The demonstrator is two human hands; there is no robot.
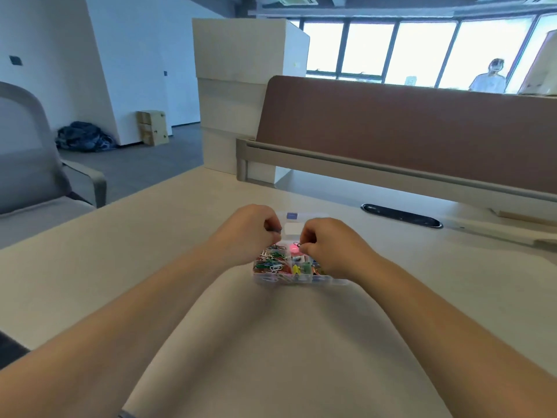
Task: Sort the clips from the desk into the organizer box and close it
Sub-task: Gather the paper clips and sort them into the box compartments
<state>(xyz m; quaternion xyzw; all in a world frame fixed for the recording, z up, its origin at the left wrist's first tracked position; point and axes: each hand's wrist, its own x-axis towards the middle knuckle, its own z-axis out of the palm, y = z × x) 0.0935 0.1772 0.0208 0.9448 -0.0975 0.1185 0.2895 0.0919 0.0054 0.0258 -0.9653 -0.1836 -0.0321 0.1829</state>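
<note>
The right fingers point(306, 244) were curled tight and pinched a small dark clip point(297, 244) at their tips. The left fingers point(272, 229) were curled too, with a dark sliver at their tips. Whether that was another clip could not be told.

Directly under both sets of fingers sat the clear box point(301, 280). Its compartments below the left fingers were heaped with coloured clips point(272, 262), and those below the right held more. Just beyond the fingertips the lid point(294, 224) lay open and back. The box rested on the desk point(150, 267).

Sorting looked nearly finished, since no loose clips showed on the desk around the fingers, though the hands hid some of it. What seemed left was to drop the pinched clip into its compartment and then shut the lid.
</note>
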